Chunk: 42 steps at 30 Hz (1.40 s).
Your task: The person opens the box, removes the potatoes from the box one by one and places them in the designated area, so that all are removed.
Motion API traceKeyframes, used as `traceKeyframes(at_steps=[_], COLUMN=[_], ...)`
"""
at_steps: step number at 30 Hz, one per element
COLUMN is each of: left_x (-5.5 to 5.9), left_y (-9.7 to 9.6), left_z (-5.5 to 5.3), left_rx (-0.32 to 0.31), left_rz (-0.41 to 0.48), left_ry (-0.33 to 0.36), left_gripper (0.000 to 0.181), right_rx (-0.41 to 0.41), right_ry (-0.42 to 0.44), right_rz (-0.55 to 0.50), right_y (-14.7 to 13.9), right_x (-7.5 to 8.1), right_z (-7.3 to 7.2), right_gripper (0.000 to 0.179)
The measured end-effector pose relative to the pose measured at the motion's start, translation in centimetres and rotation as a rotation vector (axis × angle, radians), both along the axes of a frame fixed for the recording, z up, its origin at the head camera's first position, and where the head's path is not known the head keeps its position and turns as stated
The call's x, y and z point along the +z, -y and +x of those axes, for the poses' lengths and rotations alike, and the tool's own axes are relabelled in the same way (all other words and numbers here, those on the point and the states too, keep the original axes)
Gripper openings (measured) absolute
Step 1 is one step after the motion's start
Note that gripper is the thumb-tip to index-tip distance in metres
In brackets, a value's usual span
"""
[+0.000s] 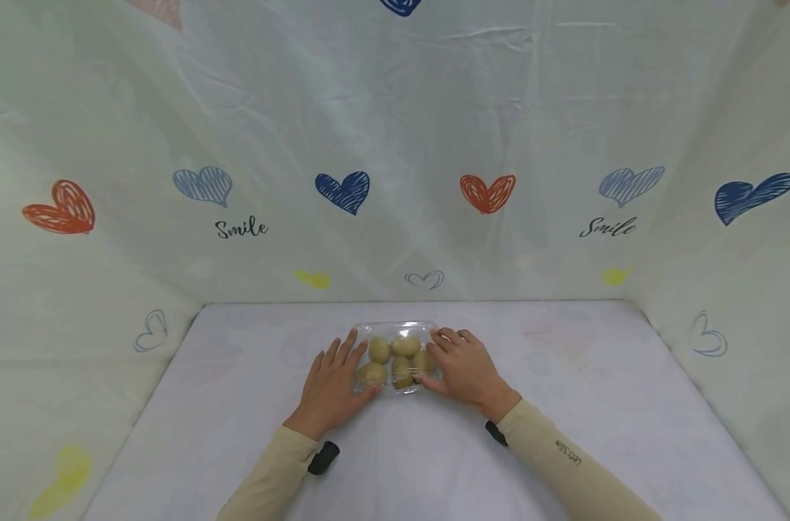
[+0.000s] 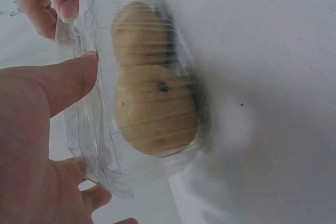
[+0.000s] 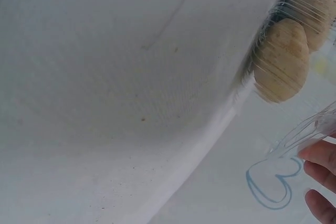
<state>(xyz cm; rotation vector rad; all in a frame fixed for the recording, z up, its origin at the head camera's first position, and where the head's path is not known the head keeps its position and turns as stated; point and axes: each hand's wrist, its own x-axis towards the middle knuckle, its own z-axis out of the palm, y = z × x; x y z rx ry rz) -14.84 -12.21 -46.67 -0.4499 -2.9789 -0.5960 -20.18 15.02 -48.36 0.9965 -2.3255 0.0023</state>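
Observation:
A clear plastic box holding several potatoes sits on the table. My left hand lies along its left side, fingers spread and fairly straight. In the left wrist view the left thumb rests on the clear rim, in front of two potatoes. On the right side, my right hand grips the box with bent fingers, its thumb at the near right corner. The right wrist view catches fingertips of that hand at a clear plastic edge.
A white cloth covers the table. Behind it and at both sides hang pale curtains printed with hearts and the word Smile. Dark wrist straps show below the beige sleeves.

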Motion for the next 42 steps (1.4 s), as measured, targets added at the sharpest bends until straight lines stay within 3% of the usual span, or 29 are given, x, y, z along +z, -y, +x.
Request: traceKeyframes(at_steps=[9,18,24,34,42], left_x=[-0.4,0.1,-0.4,-0.2,-0.6], left_y=[0.0,-0.1,0.0,-0.1,-0.3], left_z=[-0.1,-0.1,-0.1,0.1,0.1], left_rx=[0.007,0.017,0.033,0.066,0.074], left_rz=[0.021,-0.013,-0.073,-0.129,-0.137], left_ry=[-0.011,0.002,-0.074,-0.190,-0.307], left_gripper=[0.079,0.079,0.079,0.071,0.063], right_rx=[0.017,0.006,-0.007,-0.003,0.004], right_ry=[0.010,0.042,0.067,0.098,0.106], right_rz=[-0.089,-0.092,-0.087,-0.105,-0.116], right_y=[0.3,0.0,-0.3,-0.3,-0.3], right_x=[0.9,0.7,0.3,0.3,0.3], right_z=[-0.4,0.0,0.2,0.5,0.5], right_gripper=[0.047,0.061,0.063,0.065,0.064])
